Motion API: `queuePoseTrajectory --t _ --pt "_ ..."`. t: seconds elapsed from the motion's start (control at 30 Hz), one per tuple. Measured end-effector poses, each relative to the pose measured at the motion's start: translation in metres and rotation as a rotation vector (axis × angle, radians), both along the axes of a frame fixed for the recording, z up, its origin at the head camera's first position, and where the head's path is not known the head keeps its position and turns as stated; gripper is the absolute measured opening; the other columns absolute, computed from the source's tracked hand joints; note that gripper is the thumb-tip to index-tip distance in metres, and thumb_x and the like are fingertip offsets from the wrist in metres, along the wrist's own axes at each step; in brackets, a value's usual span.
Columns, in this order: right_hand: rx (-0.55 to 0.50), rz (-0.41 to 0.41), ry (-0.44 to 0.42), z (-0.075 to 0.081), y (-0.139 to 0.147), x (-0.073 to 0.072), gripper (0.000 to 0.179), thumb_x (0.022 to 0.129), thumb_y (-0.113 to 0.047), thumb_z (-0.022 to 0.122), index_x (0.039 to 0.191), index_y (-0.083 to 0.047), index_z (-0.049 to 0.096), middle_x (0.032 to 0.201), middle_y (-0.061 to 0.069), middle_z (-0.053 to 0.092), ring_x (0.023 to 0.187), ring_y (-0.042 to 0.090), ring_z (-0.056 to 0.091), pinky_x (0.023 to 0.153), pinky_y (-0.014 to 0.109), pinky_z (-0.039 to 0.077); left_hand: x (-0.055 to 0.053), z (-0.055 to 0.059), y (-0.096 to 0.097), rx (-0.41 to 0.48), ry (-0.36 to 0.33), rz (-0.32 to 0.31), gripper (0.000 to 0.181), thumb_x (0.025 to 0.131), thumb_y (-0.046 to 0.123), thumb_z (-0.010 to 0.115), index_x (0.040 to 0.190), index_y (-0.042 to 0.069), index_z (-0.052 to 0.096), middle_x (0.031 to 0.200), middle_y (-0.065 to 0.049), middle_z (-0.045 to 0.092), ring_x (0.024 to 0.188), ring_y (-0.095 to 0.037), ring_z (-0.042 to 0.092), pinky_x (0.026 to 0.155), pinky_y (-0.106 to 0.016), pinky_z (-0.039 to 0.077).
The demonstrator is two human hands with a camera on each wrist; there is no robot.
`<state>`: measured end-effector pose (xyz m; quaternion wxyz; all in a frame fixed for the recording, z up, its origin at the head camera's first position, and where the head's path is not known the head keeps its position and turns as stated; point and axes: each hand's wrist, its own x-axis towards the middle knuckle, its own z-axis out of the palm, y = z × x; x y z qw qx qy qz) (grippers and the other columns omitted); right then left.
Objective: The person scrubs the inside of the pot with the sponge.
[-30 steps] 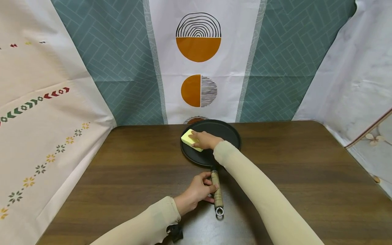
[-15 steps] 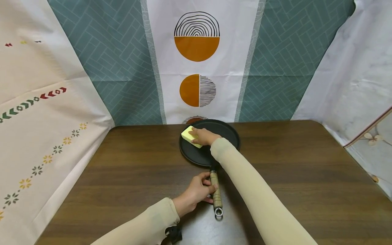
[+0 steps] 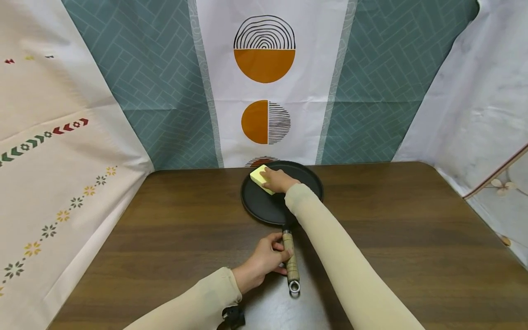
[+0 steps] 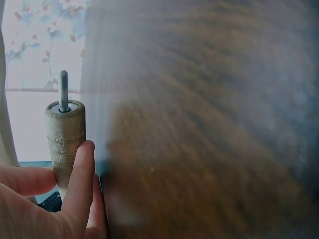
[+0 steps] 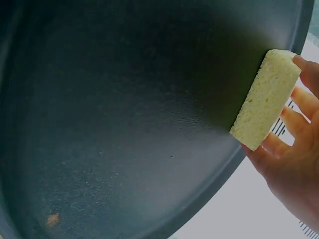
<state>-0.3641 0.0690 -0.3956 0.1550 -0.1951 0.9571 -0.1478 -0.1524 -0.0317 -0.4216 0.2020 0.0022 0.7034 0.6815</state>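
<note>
A black round flat pan (image 3: 268, 208) lies on the table at its far edge, its wooden handle (image 3: 292, 266) pointing toward me. My left hand (image 3: 264, 259) grips that handle from the left; in the left wrist view, thumb and fingers lie around the wood (image 4: 66, 132), below the metal hanging ring (image 4: 64, 89). On the pan's far left part, my right hand (image 3: 280, 180) holds a pale yellow sponge (image 3: 261, 179) against the surface. Seen from the right wrist, the sponge (image 5: 266, 99) is pinched between thumb and fingers near the rim. Tiny droplets and a small brown spot (image 5: 53, 219) show on the pan.
The brown wooden table (image 3: 185, 215) spreads to both sides of the pan. Behind it hangs a teal and white patterned cloth (image 3: 173, 91), close to the pan's far rim. Pale cloths (image 3: 78, 151) flank the left and right sides.
My right hand has slid the sponge across the pan, away from me and lately slightly right. The left hand keeps its grip on the handle. The head view has shifted slightly.
</note>
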Motion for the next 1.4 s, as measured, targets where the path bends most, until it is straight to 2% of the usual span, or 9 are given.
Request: queuePoseTrajectory --t 0.13,0.37,0.8,1.4 --pt "0.002 -0.015 0.000 0.001 0.005 -0.003 0.058 0.102 -0.032 0.047 0.154 -0.020 0.024 0.160 0.004 0.011 0.142 0.037 0.020 0.114 0.052 0.027 0.000 0.001 0.001 0.002 0.005 -0.003 0.062 0.086 -0.006 0.065 0.140 -0.012 0.034 0.096 -0.014 0.042 0.073 -0.022 0.055 0.052 -0.032 0.059" --pt "0.010 -0.103 0.006 0.000 0.018 -0.007 0.058 0.102 -0.033 0.045 0.154 -0.020 0.022 0.160 0.004 0.011 0.143 0.037 0.018 0.113 0.054 0.028 0.000 0.001 0.002 0.006 0.005 -0.001 0.062 0.086 -0.007 0.064 0.140 -0.011 0.035 0.096 -0.014 0.042 0.072 -0.022 0.055 0.052 -0.031 0.059" --pt "0.006 -0.164 -0.020 0.002 0.030 -0.007 0.060 0.102 -0.033 0.046 0.154 -0.020 0.021 0.161 0.004 0.011 0.143 0.035 0.018 0.112 0.054 0.029 0.002 -0.001 0.002 0.007 0.004 -0.002 0.061 0.085 -0.007 0.064 0.139 -0.011 0.036 0.096 -0.014 0.042 0.071 -0.021 0.055 0.051 -0.030 0.058" --pt "0.025 -0.125 -0.002 0.001 0.049 -0.008 0.059 0.103 -0.030 0.045 0.154 -0.014 0.020 0.160 0.011 0.011 0.138 0.041 0.026 0.107 0.048 0.036 0.001 -0.001 0.001 -0.007 0.005 0.003 0.061 0.085 -0.007 0.064 0.139 -0.011 0.035 0.094 -0.012 0.042 0.072 -0.021 0.054 0.051 -0.030 0.059"
